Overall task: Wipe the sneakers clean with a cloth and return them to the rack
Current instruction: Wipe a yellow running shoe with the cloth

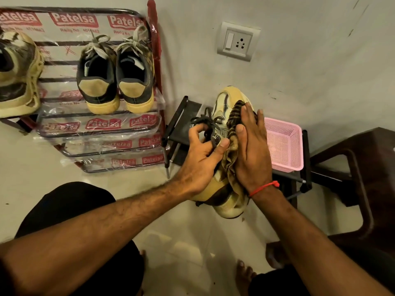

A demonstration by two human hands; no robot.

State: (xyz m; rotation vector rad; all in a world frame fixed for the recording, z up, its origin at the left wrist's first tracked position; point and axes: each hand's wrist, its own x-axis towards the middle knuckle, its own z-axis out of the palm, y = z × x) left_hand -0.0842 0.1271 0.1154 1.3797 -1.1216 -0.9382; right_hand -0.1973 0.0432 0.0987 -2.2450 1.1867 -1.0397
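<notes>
Right now the left hand point(199, 155) grips a cream sneaker point(226, 105) from its left side, thumb and fingers curled in among the dark laces point(208, 122). The right hand point(252, 150) lies flat, fingers straight, pressing a brown striped cloth point(232, 133) against the sneaker's right side. The sneaker is held in the air, toe pointing far, above a small black stand point(181, 116) and just left of a pink basket point(285, 142). To the left, the shoe rack point(102, 131), wrapped in printed plastic, holds a dark pair point(115, 77) on its top shelf near the right edge, with another cream shoe point(17, 75) at the far left and open shelf between them. A dark chair point(363, 167) crowds the right side. Pale floor point(181, 231) lies open below the arms.
</notes>
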